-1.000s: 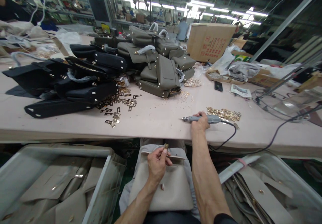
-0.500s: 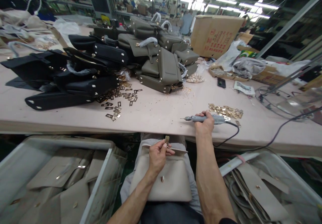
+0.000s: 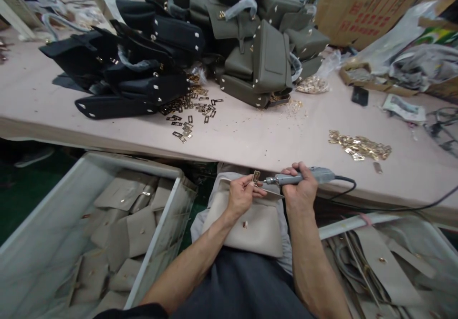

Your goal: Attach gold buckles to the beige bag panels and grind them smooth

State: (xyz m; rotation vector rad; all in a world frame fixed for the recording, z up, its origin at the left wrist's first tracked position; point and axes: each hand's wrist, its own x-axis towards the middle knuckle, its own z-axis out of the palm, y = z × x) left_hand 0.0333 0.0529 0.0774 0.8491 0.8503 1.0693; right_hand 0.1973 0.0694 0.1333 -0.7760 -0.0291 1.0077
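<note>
A beige handbag [image 3: 250, 228] lies across my lap, its flap [image 3: 274, 192] lifted toward the table. Between thumb and fingers of my left hand [image 3: 241, 195] is a small gold metal plate [image 3: 256, 176], held upright at the flap's edge. My right hand [image 3: 300, 185] is wrapped round a grey electric screwdriver [image 3: 289, 179]. Its thin tip points left and comes right up to the plate; whether they touch I cannot tell. A small gold clasp [image 3: 244, 224] shows on the bag's front.
Gold plates [image 3: 361, 146] are heaped on the table [image 3: 243, 137], with more frames [image 3: 186, 118] further left. Black bags [image 3: 132, 75] and olive bags [image 3: 272, 61] are piled behind. Crates of beige bag pieces flank me, left [image 3: 171, 199] and right [image 3: 343, 226]. The screwdriver's cord [image 3: 404, 209] trails right.
My right hand has brought the screwdriver down and left from over the table to the plate in my left hand. The view has tilted downward.
</note>
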